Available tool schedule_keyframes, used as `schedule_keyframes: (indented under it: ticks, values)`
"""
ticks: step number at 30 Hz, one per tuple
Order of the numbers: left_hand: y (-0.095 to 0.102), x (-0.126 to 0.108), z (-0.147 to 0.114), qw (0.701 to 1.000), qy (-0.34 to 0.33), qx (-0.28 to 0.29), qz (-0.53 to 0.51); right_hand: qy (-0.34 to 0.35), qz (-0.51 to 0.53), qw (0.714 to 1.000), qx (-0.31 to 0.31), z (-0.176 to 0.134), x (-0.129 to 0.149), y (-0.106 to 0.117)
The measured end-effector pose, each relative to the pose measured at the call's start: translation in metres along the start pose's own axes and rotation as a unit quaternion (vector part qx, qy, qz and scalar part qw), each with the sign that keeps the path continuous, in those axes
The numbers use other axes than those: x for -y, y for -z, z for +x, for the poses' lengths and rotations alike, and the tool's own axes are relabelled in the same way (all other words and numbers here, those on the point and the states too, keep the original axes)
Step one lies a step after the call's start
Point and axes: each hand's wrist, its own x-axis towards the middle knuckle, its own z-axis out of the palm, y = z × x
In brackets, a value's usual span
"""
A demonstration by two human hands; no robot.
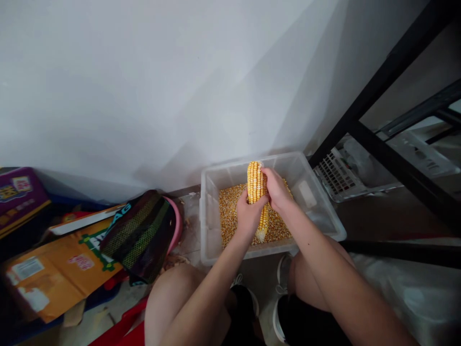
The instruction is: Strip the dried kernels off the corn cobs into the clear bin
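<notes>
Nearby, mesh bag [140, 235] left and black frame [389, 163] right of the tub [326, 211], both hands [248, 214] [278, 192] tight around corn [255, 180]

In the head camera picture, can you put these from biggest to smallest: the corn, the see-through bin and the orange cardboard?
1. See-through bin
2. Orange cardboard, partly covered
3. Corn, partly hidden by fingers

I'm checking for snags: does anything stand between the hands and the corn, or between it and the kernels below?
Nothing visible does. The left hand and right hand both grip the corn directly, and the plastic bin beneath is open, its loose kernels uncovered.
</notes>
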Motion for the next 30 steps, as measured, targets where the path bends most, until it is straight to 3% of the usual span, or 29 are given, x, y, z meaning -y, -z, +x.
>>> schedule_keyframes:
  ticks: [10, 18, 27, 30]
  values:
    - [0.0016, -0.0077, -0.0014, 0.998, -0.057, 0.009, 0.041, 0.004, 0.036, 0.999, 0.012, 0.0005, 0.0053, 0.0007]
    - [0.0002, -0.0039, -0.0010, 0.999, -0.020, 0.012, 0.025, -0.028, 0.008, 0.999, 0.026, -0.0025, 0.0072, 0.0003]
    - [0.0004, -0.0032, -0.0015, 0.997, -0.058, 0.005, 0.054, 0.022, -0.006, 1.000, -0.015, 0.0013, 0.0039, -0.0005]
    - [0.0006, -0.0037, -0.0014, 0.997, -0.059, 0.010, 0.057, 0.000, 0.015, 1.000, -0.024, 0.0022, 0.0049, -0.0010]
